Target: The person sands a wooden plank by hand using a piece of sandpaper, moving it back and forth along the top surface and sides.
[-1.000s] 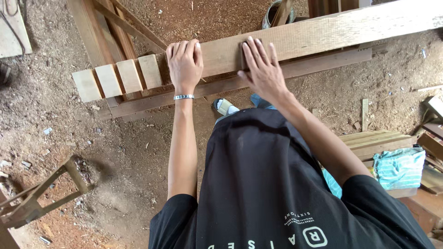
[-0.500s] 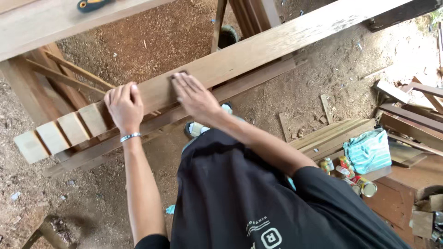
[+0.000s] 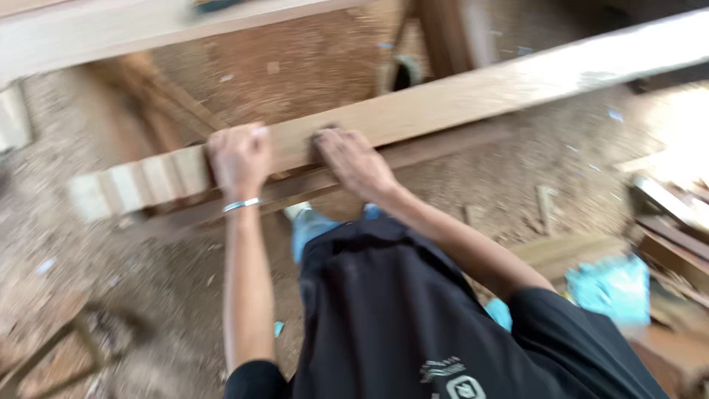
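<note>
Long plank running slantwise across the view from lower left to upper right, raised off the ground, likely so that its top face sits within arm's reach. Near end of the plank cut into a row of blocky teeth, with a darker rail just under its lower edge, seemingly as support. Ground of sawdust and dirt beneath, strewn with wood scraps. Second pale board across the top left, well apart from the hands. Stack of offcuts at the right edge with a blue-green bundle beside it, too blurred to identify.

Left hand laid palm down on the plank just beside the teeth, fingers flat and together, gripping nothing, a bangle at the wrist; placed as if to steady that end. Right hand flat on the plank near the left one, fingers stretched toward the far edge. Something dark at its fingertips; whether anything lies held under them cannot be told through the blur.
</note>
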